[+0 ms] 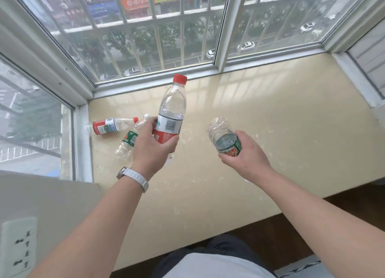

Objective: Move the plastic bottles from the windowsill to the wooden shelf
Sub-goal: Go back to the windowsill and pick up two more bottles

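Note:
My left hand (153,145) grips a clear bottle with a red cap and red label (171,108) around its lower half, held upright above the beige windowsill (270,115). My right hand (242,154) holds a clear bottle with a green label (224,138), its base end pointing up and away from me. Two more bottles lie on their sides on the sill at the left: a red-labelled bottle (110,126) near the corner and a green-labelled bottle (130,139) partly hidden behind my left hand. The wooden shelf is not in view.
Window panes with bars close off the sill at the back (158,48) and at the left (31,119). A wall socket (18,246) sits at the lower left. Dark wooden floor (291,236) lies below the sill's front edge.

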Demonstrator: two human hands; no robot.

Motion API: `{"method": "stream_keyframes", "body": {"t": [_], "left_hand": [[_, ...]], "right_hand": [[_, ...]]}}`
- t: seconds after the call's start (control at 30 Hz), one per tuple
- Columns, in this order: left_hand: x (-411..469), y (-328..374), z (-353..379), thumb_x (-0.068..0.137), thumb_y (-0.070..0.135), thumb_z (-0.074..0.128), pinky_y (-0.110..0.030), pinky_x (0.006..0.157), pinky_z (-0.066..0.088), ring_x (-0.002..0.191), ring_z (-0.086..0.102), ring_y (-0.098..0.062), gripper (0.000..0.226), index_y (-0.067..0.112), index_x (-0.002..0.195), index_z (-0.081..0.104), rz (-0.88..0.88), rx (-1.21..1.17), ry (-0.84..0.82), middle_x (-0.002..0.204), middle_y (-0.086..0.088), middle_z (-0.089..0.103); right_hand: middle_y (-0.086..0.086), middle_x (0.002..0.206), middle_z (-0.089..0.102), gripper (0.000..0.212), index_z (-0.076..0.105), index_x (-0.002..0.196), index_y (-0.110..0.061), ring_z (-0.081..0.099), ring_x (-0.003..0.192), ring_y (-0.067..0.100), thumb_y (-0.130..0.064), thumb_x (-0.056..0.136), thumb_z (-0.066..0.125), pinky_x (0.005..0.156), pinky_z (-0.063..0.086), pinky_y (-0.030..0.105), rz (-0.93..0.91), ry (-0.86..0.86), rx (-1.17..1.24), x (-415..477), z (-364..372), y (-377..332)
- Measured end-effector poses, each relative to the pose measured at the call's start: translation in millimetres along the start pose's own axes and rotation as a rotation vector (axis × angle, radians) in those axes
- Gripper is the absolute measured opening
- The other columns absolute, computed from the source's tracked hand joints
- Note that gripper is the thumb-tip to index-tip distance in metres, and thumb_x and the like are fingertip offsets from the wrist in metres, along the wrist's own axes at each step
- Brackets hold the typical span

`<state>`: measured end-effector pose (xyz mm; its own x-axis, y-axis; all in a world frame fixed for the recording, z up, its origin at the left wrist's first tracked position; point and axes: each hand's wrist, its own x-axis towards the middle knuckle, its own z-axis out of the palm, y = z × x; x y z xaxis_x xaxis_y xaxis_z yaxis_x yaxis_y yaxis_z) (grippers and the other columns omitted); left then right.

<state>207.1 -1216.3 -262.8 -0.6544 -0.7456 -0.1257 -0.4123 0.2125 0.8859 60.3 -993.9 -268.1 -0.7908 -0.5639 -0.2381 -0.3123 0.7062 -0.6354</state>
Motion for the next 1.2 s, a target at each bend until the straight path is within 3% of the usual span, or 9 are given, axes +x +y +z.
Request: {"method": "stream_keyframes", "body": {"t": [0.07, 0.2, 0.33, 0.4, 0.6, 0.7, 0.97, 1.1, 1.2], "left_hand": [[-10.4, 20.5, -10.8, 0.069, 0.036, 0.079, -0.018, 0.057, 0.055, 0.073, 0.068, 0.0, 0.046, 0.052, 0.103, 0.052, 0.071, -0.06, 0.0, 0.094, 0.024, 0.064], [-26.3, 57.9, -27.5, 0.071, 0.026, 0.081, -0.025, 0.058, 0.06, 0.071, 0.068, -0.001, 0.047, 0.044, 0.106, 0.055, 0.184, -0.174, -0.028, 0.093, 0.027, 0.062], [-39.3, 90.3, -41.3, 0.072, 0.021, 0.083, -0.012, 0.058, 0.053, 0.077, 0.066, 0.008, 0.053, 0.04, 0.113, 0.055, 0.331, -0.231, -0.047, 0.098, 0.024, 0.063], [-45.4, 102.0, -45.4, 0.072, 0.02, 0.083, -0.013, 0.058, 0.053, 0.078, 0.066, 0.005, 0.054, 0.041, 0.114, 0.056, 0.371, -0.264, -0.068, 0.098, 0.016, 0.065], [-63.1, 124.2, -41.5, 0.07, 0.02, 0.083, -0.013, 0.06, 0.053, 0.078, 0.067, 0.003, 0.058, 0.054, 0.108, 0.056, 0.448, -0.322, -0.149, 0.097, 0.014, 0.066], [-76.2, 133.9, -28.8, 0.068, 0.026, 0.081, -0.015, 0.062, 0.054, 0.076, 0.068, 0.001, 0.055, 0.057, 0.107, 0.058, 0.471, -0.361, -0.22, 0.098, 0.016, 0.067], [-102.3, 177.0, 43.3, 0.067, 0.025, 0.084, -0.018, 0.068, 0.056, 0.095, 0.068, -0.009, 0.059, 0.026, 0.122, 0.061, 0.477, -0.4, -0.405, 0.104, 0.007, 0.07], [-122.6, 208.3, 92.7, 0.064, 0.032, 0.083, -0.016, 0.067, 0.056, 0.094, 0.068, -0.006, 0.059, 0.029, 0.119, 0.061, 0.508, -0.386, -0.479, 0.1, 0.012, 0.069], [-140.9, 231.1, 134.1, 0.067, 0.025, 0.083, -0.019, 0.073, 0.056, 0.101, 0.066, -0.008, 0.057, 0.033, 0.118, 0.059, 0.534, -0.337, -0.542, 0.103, 0.014, 0.07]], "right_hand": [[-0.017, 0.098, 0.058, 0.051, 0.048, 0.108, -0.04, 0.056, 0.09, 0.009, -0.051, 0.064, 0.071, 0.072, 0.047, 0.032, -0.013, 0.064, 0.064, -14.0, -15.7, -19.2], [-0.019, 0.093, 0.062, 0.048, 0.048, 0.103, -0.041, 0.058, 0.085, -0.001, -0.052, 0.063, 0.073, 0.069, 0.048, 0.028, -0.039, 0.181, 0.174, -41.6, -43.4, -51.9], [-0.023, 0.095, 0.063, 0.054, 0.048, 0.108, -0.048, 0.057, 0.086, -0.009, -0.049, 0.063, 0.078, 0.069, 0.045, 0.019, -0.031, 0.257, 0.267, -65.8, -62.4, -72.0], [-0.023, 0.096, 0.064, 0.055, 0.05, 0.11, -0.046, 0.057, 0.087, -0.009, -0.048, 0.064, 0.079, 0.071, 0.046, 0.02, -0.032, 0.288, 0.296, -77.3, -69.0, -77.3], [-0.03, 0.094, 0.062, 0.056, 0.052, 0.111, -0.044, 0.06, 0.086, -0.007, -0.051, 0.061, 0.078, 0.072, 0.048, 0.024, -0.017, 0.408, 0.364, -110.4, -87.1, -77.4], [-0.028, 0.095, 0.064, 0.055, 0.054, 0.11, -0.043, 0.062, 0.086, -0.005, -0.051, 0.062, 0.078, 0.073, 0.05, 0.025, -0.001, 0.463, 0.416, -128.1, -98.2, -68.0], [-0.025, 0.094, 0.066, 0.05, 0.054, 0.105, -0.048, 0.064, 0.084, -0.003, -0.049, 0.062, 0.08, 0.072, 0.052, 0.027, 0.055, 0.634, 0.507, -170.9, -146.0, -13.2], [-0.026, 0.097, 0.066, 0.053, 0.054, 0.108, -0.046, 0.065, 0.087, -0.004, -0.051, 0.062, 0.081, 0.067, 0.048, 0.015, 0.063, 0.712, 0.559, -189.6, -180.9, 27.4], [-0.024, 0.096, 0.067, 0.054, 0.054, 0.107, -0.045, 0.065, 0.087, -0.002, -0.05, 0.062, 0.082, 0.074, 0.053, 0.025, 0.086, 0.75, 0.588, -202.7, -210.6, 61.0]]}}
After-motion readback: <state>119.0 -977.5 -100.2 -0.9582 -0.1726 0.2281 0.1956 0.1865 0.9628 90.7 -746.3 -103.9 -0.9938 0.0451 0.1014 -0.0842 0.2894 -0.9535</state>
